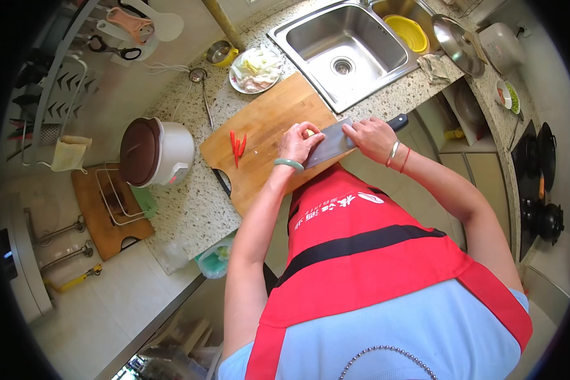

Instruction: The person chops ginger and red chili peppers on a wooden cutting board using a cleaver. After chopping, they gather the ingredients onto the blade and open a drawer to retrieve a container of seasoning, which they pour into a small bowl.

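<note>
A wide-bladed kitchen knife point(329, 147) lies across the right part of the wooden cutting board point(266, 120), its black handle pointing right. My right hand point(375, 139) is closed on the knife's blade near the handle, and the handle's end sticks out past it. Beside the blade, my left hand point(296, 143) is closed with bent fingers around a small pale-yellow piece point(309, 133), mostly covered by the fingertips. Several red chilli peppers point(237, 147) rest on the board left of my left hand.
Behind the board stands a plate of pale cut vegetables point(257, 68). A steel sink point(345, 63) is at the back, with a yellow basket point(406, 33) in its right basin. The rice cooker point(171, 152) stands left; a pot lid point(457, 44) and black stove point(531, 158) are right.
</note>
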{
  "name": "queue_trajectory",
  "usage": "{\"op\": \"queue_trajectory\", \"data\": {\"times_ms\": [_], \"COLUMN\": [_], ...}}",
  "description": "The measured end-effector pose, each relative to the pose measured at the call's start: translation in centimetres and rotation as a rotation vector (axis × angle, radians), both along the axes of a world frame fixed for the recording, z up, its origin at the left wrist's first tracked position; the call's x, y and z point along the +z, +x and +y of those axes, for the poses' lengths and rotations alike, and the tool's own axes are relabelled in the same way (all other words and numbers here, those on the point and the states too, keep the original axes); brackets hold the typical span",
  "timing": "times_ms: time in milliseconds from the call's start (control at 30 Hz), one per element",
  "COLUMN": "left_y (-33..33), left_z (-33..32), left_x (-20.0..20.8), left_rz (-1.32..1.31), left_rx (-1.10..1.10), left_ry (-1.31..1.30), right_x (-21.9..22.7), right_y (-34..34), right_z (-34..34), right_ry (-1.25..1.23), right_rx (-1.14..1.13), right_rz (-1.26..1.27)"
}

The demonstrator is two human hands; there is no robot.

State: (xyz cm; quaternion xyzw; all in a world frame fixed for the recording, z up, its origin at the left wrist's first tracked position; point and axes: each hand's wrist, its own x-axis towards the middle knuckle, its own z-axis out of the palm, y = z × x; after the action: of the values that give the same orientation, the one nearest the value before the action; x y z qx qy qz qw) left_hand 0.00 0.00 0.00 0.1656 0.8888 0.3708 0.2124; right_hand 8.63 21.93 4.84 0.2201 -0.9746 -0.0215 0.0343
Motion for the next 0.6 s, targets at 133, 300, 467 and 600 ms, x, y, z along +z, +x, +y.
{"op": "queue_trajectory", "data": {"times_ms": [133, 300, 467, 600], "left_y": [-1.4, -1.3, -2.4, -2.5], "left_z": [-1.2, -2.7, -2.3, -3.0], "left_x": [-1.4, 0.0, -3.0, -4.3], "left_rz": [-0.084, -0.029, -0.164, -0.154], "left_rx": [0.143, 0.014, 0.143, 0.292], "left_ry": [0.097, 0.116, 0.133, 0.394], "right_x": [0.0, 0.9, 1.1, 1.6], "right_y": [0.0, 0.2, 0.2, -0.5], "right_z": [-0.1, -0.6, 0.0, 1.8], "right_ry": [0.015, -0.009, -0.022, -0.027], "right_rx": [-0.006, -0.069, -0.046, -0.013], "right_rz": [0.045, 0.021, -0.001, -0.127]}}
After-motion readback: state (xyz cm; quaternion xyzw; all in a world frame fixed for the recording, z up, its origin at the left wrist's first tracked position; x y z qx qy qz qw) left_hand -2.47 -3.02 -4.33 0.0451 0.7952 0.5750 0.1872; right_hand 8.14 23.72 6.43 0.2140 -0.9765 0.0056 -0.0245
